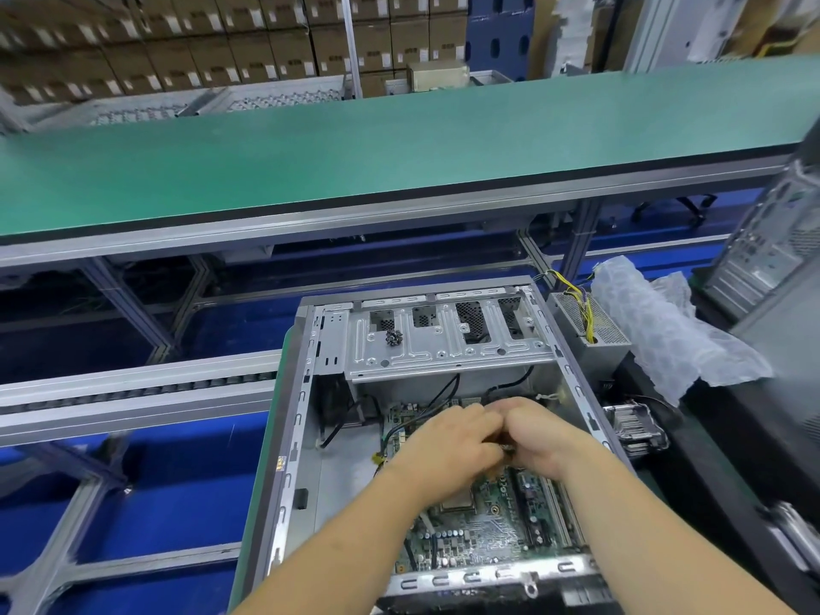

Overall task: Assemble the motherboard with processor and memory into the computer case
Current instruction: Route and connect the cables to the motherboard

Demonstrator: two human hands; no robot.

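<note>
Inside the open case point(306, 392), the motherboard point(479, 530) already lies flat on the floor panel, while both hands, left point(448, 441) and right point(546, 437), meet knuckle to knuckle above its far half, fingers curled round something small and unclear. The board appears seated; fastening or cabling seems to remain. Case walls and the drive cage point(443, 344) hem the hands in closely. Beyond, a power supply point(590, 330) and bubble wrap point(665, 330) sit beside the case, the green counter point(399, 148) behind
</note>
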